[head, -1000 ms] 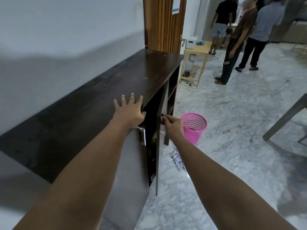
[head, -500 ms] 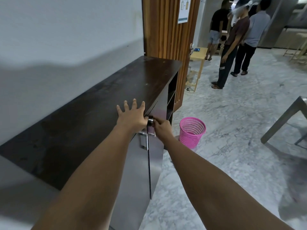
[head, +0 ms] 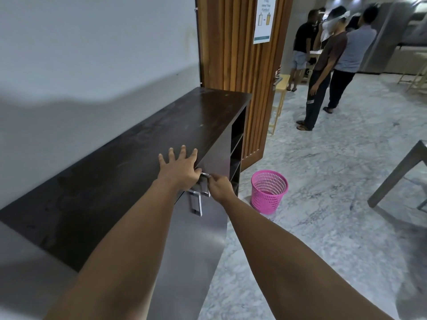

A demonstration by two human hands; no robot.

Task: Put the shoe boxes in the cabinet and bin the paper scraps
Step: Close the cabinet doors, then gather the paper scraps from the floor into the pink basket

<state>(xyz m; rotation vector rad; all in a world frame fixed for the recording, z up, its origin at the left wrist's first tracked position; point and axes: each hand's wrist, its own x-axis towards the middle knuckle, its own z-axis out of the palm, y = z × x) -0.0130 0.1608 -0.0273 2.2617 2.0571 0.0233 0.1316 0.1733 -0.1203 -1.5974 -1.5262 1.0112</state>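
Right hand [head: 219, 185] is pinched on the top end of the door handle [head: 204, 184], fingers narrow and closed on it. Left hand [head: 179, 169] lies flat on the cabinet [head: 129, 172] top, fingers spread wide, holding nothing, thumb just over the front edge next to the handle. The key relation: the handle's long axis runs vertical down the grey door [head: 201, 239], and the right hand grips it from 3 o'clock, so it is the hand on the job; the left only braces from 9 o'clock. Door looks flush or nearly flush with the cabinet front; can't tell if it is fully latched. No shoe boxes visible, so can't confirm from here that they are inside behind that door, though likely. Pink bin [head: 269, 195] stands on the floor at 3 o'clock from the right hand, near but apart, beside the cabinet's open shelf end. Can't see any paper scraps, on the floor or in the bin. My read: the cabinet part is about done, and the next move is letting go of the handle and turning right toward the bin side.
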